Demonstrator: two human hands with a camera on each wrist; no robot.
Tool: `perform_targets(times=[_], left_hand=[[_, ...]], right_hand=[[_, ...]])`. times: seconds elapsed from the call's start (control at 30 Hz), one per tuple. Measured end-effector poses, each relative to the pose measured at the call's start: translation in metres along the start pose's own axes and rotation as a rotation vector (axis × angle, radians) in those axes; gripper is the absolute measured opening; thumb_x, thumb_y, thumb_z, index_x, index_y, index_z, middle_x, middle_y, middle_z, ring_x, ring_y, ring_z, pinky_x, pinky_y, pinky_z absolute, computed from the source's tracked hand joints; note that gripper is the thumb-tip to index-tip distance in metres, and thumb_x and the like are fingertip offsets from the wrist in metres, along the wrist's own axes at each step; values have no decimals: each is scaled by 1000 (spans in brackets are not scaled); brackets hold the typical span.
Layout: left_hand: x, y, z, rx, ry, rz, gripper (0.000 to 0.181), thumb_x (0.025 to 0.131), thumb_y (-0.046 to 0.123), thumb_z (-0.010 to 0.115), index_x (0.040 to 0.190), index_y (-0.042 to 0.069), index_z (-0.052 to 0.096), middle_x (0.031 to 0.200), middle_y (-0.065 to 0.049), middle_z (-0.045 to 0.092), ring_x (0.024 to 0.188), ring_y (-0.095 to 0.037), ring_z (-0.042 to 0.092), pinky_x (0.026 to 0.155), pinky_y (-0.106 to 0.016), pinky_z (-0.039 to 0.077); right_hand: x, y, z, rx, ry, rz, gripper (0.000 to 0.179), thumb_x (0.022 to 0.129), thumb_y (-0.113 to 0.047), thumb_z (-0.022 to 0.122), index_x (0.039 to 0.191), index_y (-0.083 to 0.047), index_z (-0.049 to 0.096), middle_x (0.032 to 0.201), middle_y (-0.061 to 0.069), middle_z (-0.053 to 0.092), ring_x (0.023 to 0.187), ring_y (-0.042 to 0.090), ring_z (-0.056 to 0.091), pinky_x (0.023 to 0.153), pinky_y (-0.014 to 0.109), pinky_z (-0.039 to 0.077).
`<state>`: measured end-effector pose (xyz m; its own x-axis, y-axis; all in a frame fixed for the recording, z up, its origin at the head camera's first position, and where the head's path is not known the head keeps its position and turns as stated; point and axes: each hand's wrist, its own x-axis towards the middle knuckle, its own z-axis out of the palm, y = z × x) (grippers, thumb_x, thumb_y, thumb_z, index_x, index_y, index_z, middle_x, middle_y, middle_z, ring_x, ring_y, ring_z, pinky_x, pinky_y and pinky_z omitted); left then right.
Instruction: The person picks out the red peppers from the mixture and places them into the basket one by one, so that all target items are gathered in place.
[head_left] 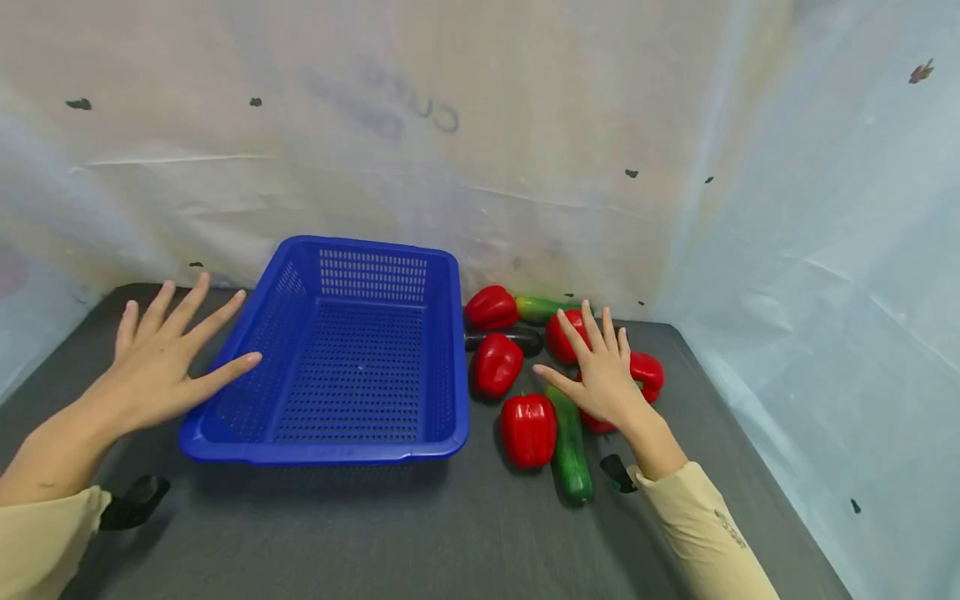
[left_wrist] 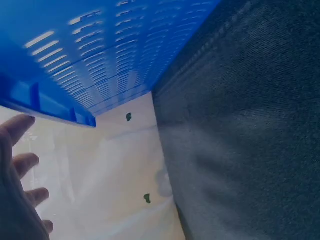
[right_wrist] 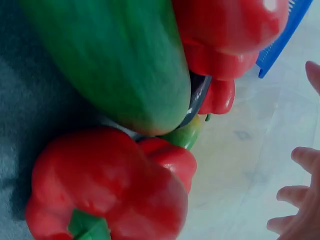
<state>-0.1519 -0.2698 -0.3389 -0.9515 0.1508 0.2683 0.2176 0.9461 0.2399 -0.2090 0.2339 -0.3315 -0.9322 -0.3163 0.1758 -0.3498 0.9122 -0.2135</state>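
My left hand (head_left: 161, 362), fingers spread and straight, hovers at the left side of a blue plastic basket (head_left: 322, 452) with slotted walls. In the left wrist view its fingertips show below the rim of the basket (left_wrist: 100, 55). My right hand (head_left: 603, 379) is also spread, above a group of vegetables, and holds nothing. Beneath and beside it lie a green cucumber (head_left: 572, 454), a red bell pepper (head_left: 528, 431) and several more red peppers, partly hidden by the hand. The right wrist view shows a pepper with a green stem (right_wrist: 107, 185) beside the thick cucumber (right_wrist: 125, 60).
Between basket and right hand lie another red pepper (head_left: 497, 365), a dark eggplant (head_left: 525, 340), a red pepper (head_left: 491, 308) at the back and a second green cucumber (head_left: 536, 310). Pale plastic sheeting (head_left: 525, 125) rises behind the grey table (head_left: 360, 533) and along its right side.
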Motion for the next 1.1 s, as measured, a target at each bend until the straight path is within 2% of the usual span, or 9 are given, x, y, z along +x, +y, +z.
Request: perform_targets(times=[0.13,0.27,0.57,0.77,0.97,1.1], left_hand=[[-1,-3,3,-37,2,43,79,91,50,54,154,18,19,160,-21,-2,144,-46,-14,108,-65,-17],[-1,-3,6,-71,-13,60,77,92,48,55,154,16,22,160,-22,-1,144,-48,-10,109,-67,-13],[1,0,11,-142,-91,48,79,92,47,55,154,13,19,159,-24,-3,143,-50,-12,107,-71,-8],[3,-1,14,-187,-155,52,83,92,45,56,155,15,11,160,-21,-8,143,-48,-15,105,-73,-7],[5,2,14,-267,-208,29,83,93,40,56,155,12,8,159,-22,-6,142,-53,-8,99,-78,2],[3,1,15,-339,-235,8,84,93,36,57,155,12,6,159,-21,-10,139,-57,-5,97,-80,3]], right_hand=[[2,-4,2,52,-11,-40,88,86,-56,61,155,-30,13,163,5,-3,147,36,-11,114,64,0],[4,-7,4,102,-32,-65,89,85,-52,65,155,-29,14,163,4,-4,148,33,-9,113,65,4],[7,-16,8,131,-45,-117,90,84,-49,68,155,-25,17,162,10,0,147,40,0,110,68,12],[6,-22,8,154,-91,-128,91,85,-45,69,155,-25,15,162,10,0,148,37,4,110,67,19],[9,-28,10,235,-154,-149,88,85,-42,70,155,-26,18,162,10,2,147,36,10,110,61,28],[13,-34,14,278,-180,-165,85,86,-40,70,154,-27,21,162,10,4,146,36,16,108,58,32]])
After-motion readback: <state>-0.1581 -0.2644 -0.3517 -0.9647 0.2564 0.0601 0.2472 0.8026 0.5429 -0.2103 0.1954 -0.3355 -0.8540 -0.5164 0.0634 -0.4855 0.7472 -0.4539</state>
